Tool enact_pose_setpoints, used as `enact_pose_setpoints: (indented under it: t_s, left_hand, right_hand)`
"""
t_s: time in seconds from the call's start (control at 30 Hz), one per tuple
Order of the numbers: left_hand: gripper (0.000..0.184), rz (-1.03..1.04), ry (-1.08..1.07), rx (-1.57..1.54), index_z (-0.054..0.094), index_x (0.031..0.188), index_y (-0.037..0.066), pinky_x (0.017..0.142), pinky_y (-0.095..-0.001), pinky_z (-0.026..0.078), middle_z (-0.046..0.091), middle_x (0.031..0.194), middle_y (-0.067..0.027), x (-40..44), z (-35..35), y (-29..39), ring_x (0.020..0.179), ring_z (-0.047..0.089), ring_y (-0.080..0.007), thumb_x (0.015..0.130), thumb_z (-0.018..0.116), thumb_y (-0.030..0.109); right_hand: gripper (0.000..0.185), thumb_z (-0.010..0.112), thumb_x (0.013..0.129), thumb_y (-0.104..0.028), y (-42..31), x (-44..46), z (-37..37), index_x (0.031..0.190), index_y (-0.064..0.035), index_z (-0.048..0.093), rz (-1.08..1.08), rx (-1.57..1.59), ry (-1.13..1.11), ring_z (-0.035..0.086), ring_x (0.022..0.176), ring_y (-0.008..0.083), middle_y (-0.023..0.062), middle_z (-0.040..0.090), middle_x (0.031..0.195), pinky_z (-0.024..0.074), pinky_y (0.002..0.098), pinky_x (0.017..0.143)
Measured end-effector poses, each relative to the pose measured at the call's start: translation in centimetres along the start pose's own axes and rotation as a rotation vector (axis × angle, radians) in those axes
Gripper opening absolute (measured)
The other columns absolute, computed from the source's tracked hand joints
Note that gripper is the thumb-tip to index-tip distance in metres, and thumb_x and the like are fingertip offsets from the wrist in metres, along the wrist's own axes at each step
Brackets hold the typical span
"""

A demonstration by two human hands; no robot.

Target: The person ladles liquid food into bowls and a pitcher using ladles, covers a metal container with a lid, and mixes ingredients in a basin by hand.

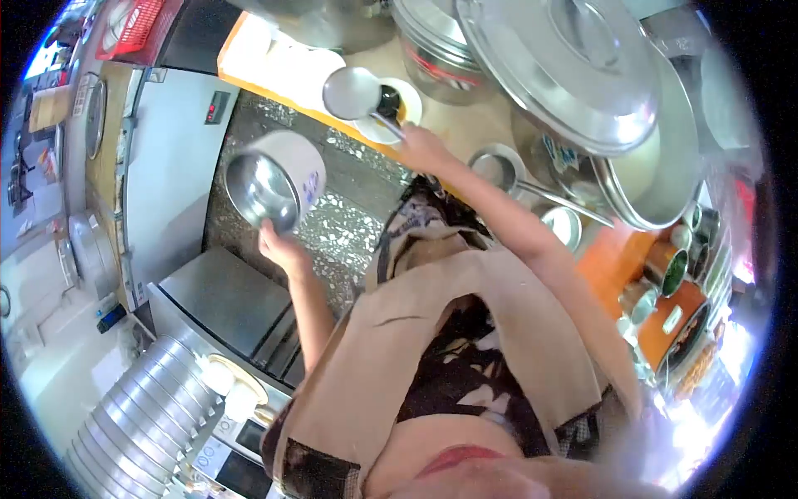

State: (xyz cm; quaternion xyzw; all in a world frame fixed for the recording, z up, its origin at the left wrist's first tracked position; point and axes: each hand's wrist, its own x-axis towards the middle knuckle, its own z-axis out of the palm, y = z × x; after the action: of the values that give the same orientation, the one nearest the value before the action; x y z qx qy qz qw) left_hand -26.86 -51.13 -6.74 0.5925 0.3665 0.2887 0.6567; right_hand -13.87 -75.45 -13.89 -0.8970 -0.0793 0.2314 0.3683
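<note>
Indoors, beside a counter point(455, 125), the left hand point(279, 248) pinches a pot point(274, 181) over speckled floor point(345, 229); the right hand point(424, 151) grips a ladle point(352, 93).

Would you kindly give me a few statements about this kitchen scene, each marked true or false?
1. The left hand holds a metal-lined container. True.
2. Only one hand is holding something. False: the right hand grips a ladle.
3. A metal cup on the person's right holds something green. True.
4. Everything made of metal is on the person's right. False: stacked metal rings stand on the left.
</note>
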Motion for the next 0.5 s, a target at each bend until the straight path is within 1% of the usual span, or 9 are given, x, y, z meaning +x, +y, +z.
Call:
enact_pose_setpoints:
  t_s: [0.1,0.13,0.17,0.2,0.23,0.27,0.3,0.4,0.5]
  left_hand:
    - [0.036,-0.123,0.104,0.032,0.056,0.091,-0.011,0.071,-0.0329,0.040,0.057,0.089,-0.0128,-1.2,-1.3,-1.5,0.080,0.053,-0.0201,0.078,0.050,0.022]
    - [0.036,-0.175,0.121,0.046,0.056,0.091,-0.011,0.071,-0.0326,0.040,0.057,0.089,-0.0128,-1.5,-1.8,-2.2,0.080,0.053,-0.0200,0.078,0.050,0.022]
    - [0.036,-0.139,0.132,0.167,0.056,0.091,-0.011,0.071,-0.0325,0.040,0.057,0.089,-0.0129,-2.2,-1.7,-2.3,0.079,0.053,-0.0203,0.078,0.050,0.022]
    - [0.036,-0.102,0.127,0.295,0.056,0.091,-0.011,0.071,-0.0324,0.040,0.057,0.089,-0.0131,-2.9,-1.5,-2.0,0.078,0.053,-0.0205,0.078,0.050,0.022]
    - [0.036,-0.050,0.101,0.406,0.057,0.088,-0.010,0.069,-0.0325,0.040,0.057,0.088,-0.0129,-3.5,-1.3,-1.8,0.077,0.053,-0.0205,0.078,0.049,0.024]
    - [0.037,-0.190,0.024,0.251,0.056,0.086,-0.010,0.070,-0.0325,0.040,0.057,0.088,-0.0135,-3.3,-1.7,-1.5,0.076,0.052,-0.0198,0.079,0.047,0.025]
    - [0.038,-0.175,-0.008,0.328,0.056,0.085,-0.011,0.070,-0.0326,0.040,0.056,0.088,-0.0139,-3.7,-0.8,-1.1,0.076,0.051,-0.0195,0.080,0.045,0.025]
    - [0.039,-0.129,-0.083,0.458,0.055,0.085,-0.012,0.071,-0.0331,0.040,0.055,0.085,-0.0135,-3.7,1.3,-1.7,0.076,0.049,-0.0199,0.080,0.046,0.025]
    - [0.038,-0.174,-0.258,0.459,0.055,0.088,-0.010,0.072,-0.0327,0.040,0.055,0.087,-0.0132,-2.4,4.0,-1.7,0.077,0.050,-0.0220,0.079,0.049,0.026]
  right_hand:
    - [0.030,0.056,0.069,-0.017,-3.7,8.9,2.8,0.092,0.0027,0.057,0.079,0.046,-0.055,0.059,0.085,0.0346,0.0227,0.060,0.086,0.0478,0.0416,0.071]
    - [0.030,0.060,0.066,-0.017,-3.3,12.4,5.8,0.090,0.0008,0.060,0.110,0.050,0.015,0.060,0.087,0.0326,0.0215,0.061,0.088,0.0487,0.0397,0.072]
    - [0.026,0.057,0.069,-0.016,-4.1,14.1,6.1,0.090,-0.0009,0.059,0.132,0.011,-0.074,0.060,0.084,0.0332,0.0192,0.061,0.088,0.0480,0.0427,0.070]
    - [0.026,0.059,0.067,-0.015,-4.2,16.0,6.9,0.089,-0.0012,0.060,0.097,-0.014,-0.157,0.060,0.086,0.0316,0.0187,0.061,0.089,0.0481,0.0414,0.071]
    - [0.024,0.057,0.067,-0.013,-5.1,15.6,6.1,0.087,-0.0005,0.061,0.113,0.097,-0.089,0.060,0.087,0.0317,0.0197,0.061,0.089,0.0484,0.0399,0.072]
    - [0.024,0.057,0.067,-0.012,-4.6,17.1,8.1,0.088,0.0008,0.061,0.102,0.140,-0.003,0.059,0.088,0.0326,0.0213,0.061,0.090,0.0483,0.0388,0.073]
    - [0.027,0.056,0.068,-0.015,-4.0,17.7,8.6,0.088,0.0027,0.061,0.142,0.168,-0.049,0.059,0.088,0.0338,0.0228,0.060,0.090,0.0478,0.0388,0.074]
    - [0.032,0.053,0.070,-0.023,-1.3,13.9,6.3,0.085,0.0038,0.060,0.090,0.344,0.008,0.058,0.085,0.0373,0.0239,0.060,0.088,0.0458,0.0422,0.073]
    - [0.025,0.050,0.075,-0.022,3.1,4.8,2.4,0.089,-0.0013,0.056,-0.001,0.337,0.322,0.056,0.085,0.0365,0.0209,0.058,0.087,0.0443,0.0425,0.075]
